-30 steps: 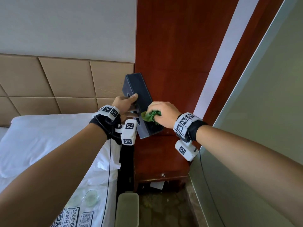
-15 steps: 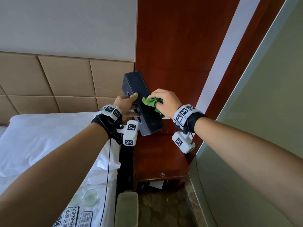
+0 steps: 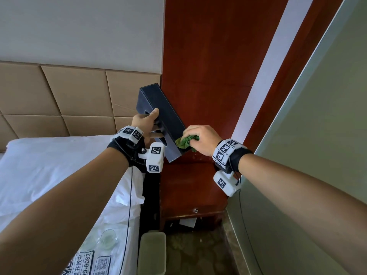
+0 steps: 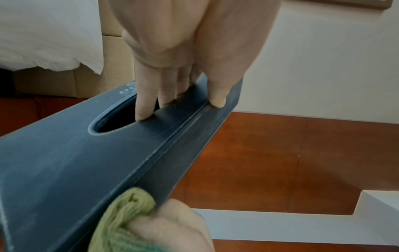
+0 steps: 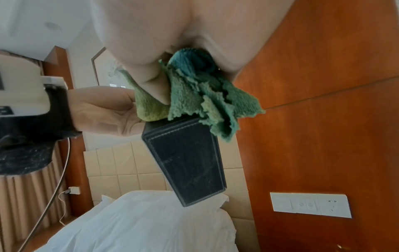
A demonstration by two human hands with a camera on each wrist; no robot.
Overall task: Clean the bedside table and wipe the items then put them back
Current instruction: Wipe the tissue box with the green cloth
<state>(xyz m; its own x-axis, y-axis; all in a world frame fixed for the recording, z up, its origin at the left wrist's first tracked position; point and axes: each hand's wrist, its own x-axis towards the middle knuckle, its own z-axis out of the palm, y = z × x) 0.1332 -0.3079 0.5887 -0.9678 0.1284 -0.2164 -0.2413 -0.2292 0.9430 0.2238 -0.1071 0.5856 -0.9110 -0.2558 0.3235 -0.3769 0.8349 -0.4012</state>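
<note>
A: The black tissue box (image 3: 158,120) is held off the bedside table (image 3: 186,187), tilted, its long axis running from far-left and high down to near-right and low.

B: And how is it gripped?

A: By the left hand (image 3: 146,124): the thumb is laid over the upper face, and the fingers (image 4: 144,102) are hooked into the oval slot, as the left wrist view shows (a firm hold, it is judged).

B: The cloth?

A: The green cloth (image 3: 185,142) is bunched in the right hand (image 3: 200,138), fingers curled round it, and is pressed to the box at its low, near-right end. From that hand, nearly the whole box lies up and to the far left.

B: So the coming stroke turns on that.

A: It is judged so: a wipe would be carried along the long axis, away from the right hand and towards the left thumb, with the left hand as the brace.

B: What is not seen?

A: The underside of the box is hidden from the head camera. In the right wrist view the contact itself is covered by cloth folds. Whether tissues are inside cannot be told; the slot is dark. A glass (image 3: 108,238) is lying on the bed (image 3: 49,165), and the table top below the box is partly blocked by both wrists.
</note>
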